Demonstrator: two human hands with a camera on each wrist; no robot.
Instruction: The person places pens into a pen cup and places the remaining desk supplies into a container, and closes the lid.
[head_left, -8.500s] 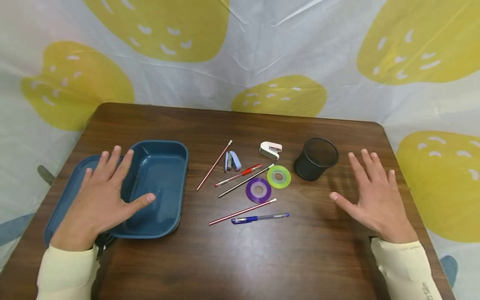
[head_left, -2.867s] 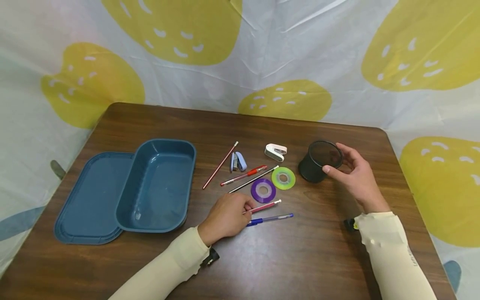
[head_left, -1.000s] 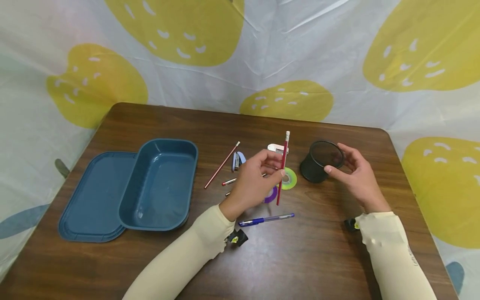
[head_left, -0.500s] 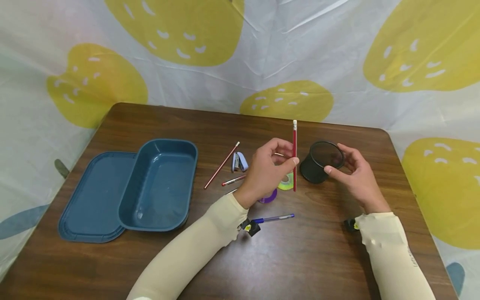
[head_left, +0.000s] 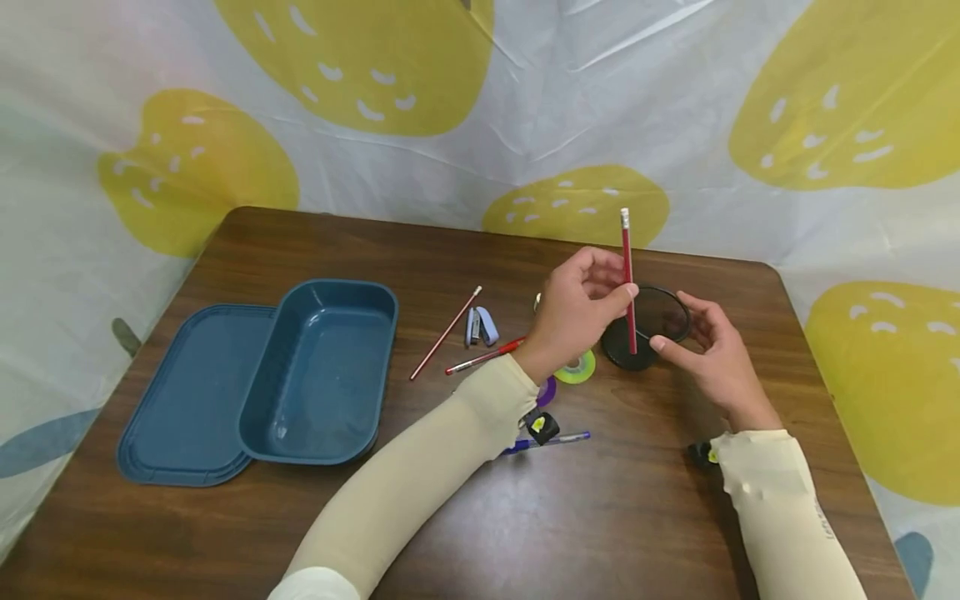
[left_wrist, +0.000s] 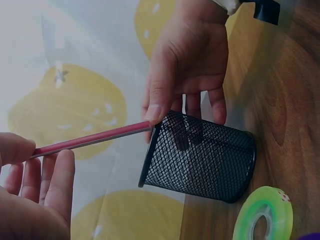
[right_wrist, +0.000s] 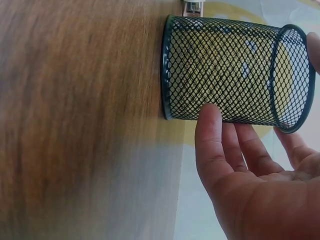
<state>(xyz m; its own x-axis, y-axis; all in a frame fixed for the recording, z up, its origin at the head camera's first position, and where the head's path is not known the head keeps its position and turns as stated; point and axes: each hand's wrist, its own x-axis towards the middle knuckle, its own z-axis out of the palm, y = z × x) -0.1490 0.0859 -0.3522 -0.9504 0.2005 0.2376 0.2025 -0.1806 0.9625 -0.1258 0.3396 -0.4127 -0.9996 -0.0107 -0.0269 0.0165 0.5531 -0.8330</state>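
Note:
My left hand (head_left: 572, 312) pinches a red pencil (head_left: 626, 242) between thumb and fingers. The pencil stands nearly upright, its white eraser end on top. In the left wrist view its lower end is right at the rim of the black mesh pen cup (left_wrist: 200, 155), beside the right thumb. The cup stands upright on the table. My right hand (head_left: 716, 362) holds it from the right, thumb at the near rim and fingers around the side; in the right wrist view the fingers (right_wrist: 209, 132) lie against the mesh.
A second red pencil (head_left: 446, 333), a blue mini stapler (head_left: 486, 327) and a red pen (head_left: 480, 360) lie left of my left hand. Green tape (head_left: 577, 369), purple tape (head_left: 547, 393) and a blue pen (head_left: 562, 438) are partly covered. A blue box (head_left: 322, 375) overlaps its lid (head_left: 191, 400).
My left hand picked up the red pencil from the table, turned it upright and carried it right and away to the cup. The right hand has moved onto the cup and stayed there.

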